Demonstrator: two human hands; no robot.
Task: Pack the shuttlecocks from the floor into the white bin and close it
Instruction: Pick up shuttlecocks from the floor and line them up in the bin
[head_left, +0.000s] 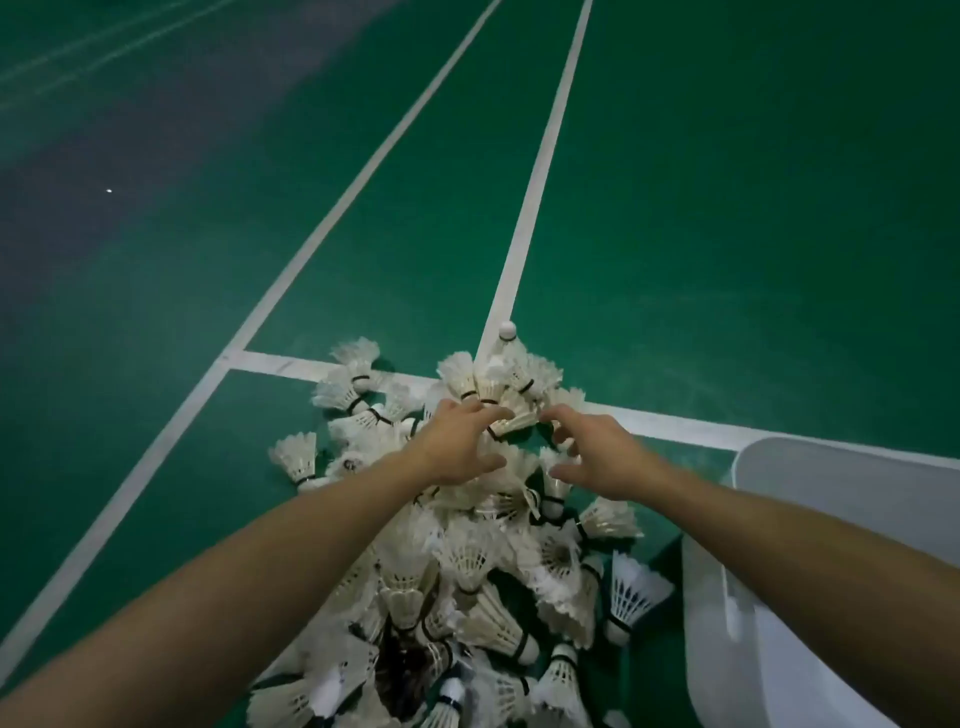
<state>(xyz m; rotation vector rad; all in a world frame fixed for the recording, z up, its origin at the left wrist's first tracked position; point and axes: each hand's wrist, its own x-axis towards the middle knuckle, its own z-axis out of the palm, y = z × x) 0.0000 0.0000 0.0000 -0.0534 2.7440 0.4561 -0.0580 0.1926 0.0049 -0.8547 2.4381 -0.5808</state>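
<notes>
Now reaching out, palms down, over the far end of the shuttlecocks, heaped on the floor mostly beneath and nearer than the fingers. With left hand and right hand close together, every finger spread and lightly hooked, gripping nothing; left fingers seemingly brushing one shuttlecock at the pile's far side, right fingers just beside it, contact hard to tell. Probably splayed like a rake so as to gather an armful rather than single pieces, and set beyond the heap so as to draw it back. Bin standing right of the right fingers, close against the pile, likely placed there to keep each carry short. Packing seemingly barely begun, closing not yet done.
</notes>
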